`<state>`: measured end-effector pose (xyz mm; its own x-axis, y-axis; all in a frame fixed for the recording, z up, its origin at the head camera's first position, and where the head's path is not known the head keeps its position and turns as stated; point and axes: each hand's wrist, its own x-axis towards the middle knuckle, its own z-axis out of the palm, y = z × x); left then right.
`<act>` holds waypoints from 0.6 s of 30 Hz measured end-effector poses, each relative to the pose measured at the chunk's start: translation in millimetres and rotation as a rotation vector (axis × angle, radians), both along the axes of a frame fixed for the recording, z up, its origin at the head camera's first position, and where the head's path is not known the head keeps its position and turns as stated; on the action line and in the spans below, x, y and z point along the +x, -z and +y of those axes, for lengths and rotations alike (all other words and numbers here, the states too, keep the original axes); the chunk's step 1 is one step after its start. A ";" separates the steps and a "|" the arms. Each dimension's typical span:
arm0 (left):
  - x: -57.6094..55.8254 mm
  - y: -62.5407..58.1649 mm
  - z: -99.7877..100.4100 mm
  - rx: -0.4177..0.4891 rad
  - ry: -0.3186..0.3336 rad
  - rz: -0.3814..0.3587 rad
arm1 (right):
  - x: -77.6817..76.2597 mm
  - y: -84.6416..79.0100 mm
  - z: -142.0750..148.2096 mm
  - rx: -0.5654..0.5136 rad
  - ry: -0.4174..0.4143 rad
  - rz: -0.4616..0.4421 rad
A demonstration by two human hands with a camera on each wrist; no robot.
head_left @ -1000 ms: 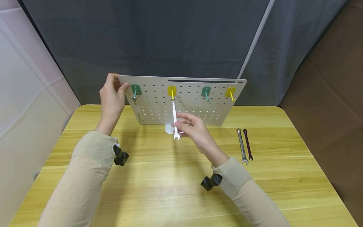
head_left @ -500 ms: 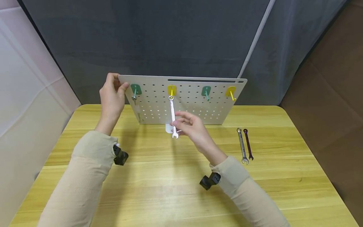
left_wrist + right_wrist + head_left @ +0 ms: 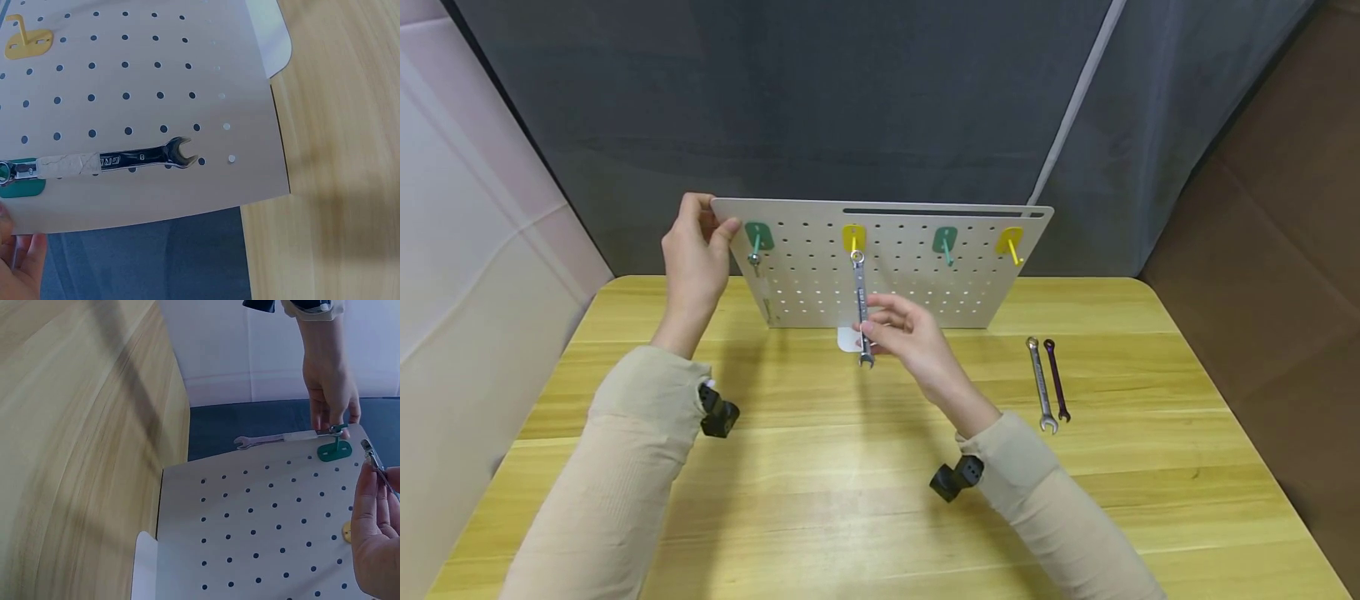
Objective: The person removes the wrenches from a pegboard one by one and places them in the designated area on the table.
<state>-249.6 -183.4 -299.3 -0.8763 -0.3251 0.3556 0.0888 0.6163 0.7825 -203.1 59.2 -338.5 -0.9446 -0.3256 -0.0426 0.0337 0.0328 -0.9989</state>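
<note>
My left hand (image 3: 691,258) grips the upper left corner of a white pegboard (image 3: 902,287), thumb in front and fingers behind. A combination wrench (image 3: 861,292) is pinched by my right hand (image 3: 917,337) near its open end. Its ring end points up and overlaps the tip of the yellow hook (image 3: 853,237), second from the left. In the left wrist view another wrench (image 3: 134,158), with a pale wrap round its shank, hangs by its ring on the green hook (image 3: 25,187) nearest my left hand.
Toward the right, a green hook (image 3: 945,241) and a yellow hook (image 3: 1009,242) carry nothing. A silver wrench (image 3: 1041,387) and a dark purple wrench (image 3: 1057,382) lie side by side on the wooden table (image 3: 820,500). A dark curtain (image 3: 790,100) stands behind the board.
The wrench's ring end has shifted slightly left, then back right, and sits a little higher at the yellow hook. The shank has turned and lost its bright glare. My left hand keeps its place.
</note>
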 end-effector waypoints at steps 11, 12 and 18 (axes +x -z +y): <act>-0.2 0.0 -0.8 -0.002 0.003 0.003 | -3.6 14.4 12.4 -0.014 0.031 0.000; -0.2 -0.1 -0.7 -0.001 0.004 0.001 | -4.1 16.3 14.0 -0.017 0.036 -0.005; 0.3 -0.2 0.3 0.009 0.006 -0.007 | -6.8 30.2 24.8 -0.035 0.052 -0.019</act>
<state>-249.3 -183.1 -299.2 -0.8807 -0.3232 0.3462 0.0867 0.6086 0.7887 -210.0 83.9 -368.7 -0.9594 -0.2774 -0.0501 0.0533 -0.0041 -0.9986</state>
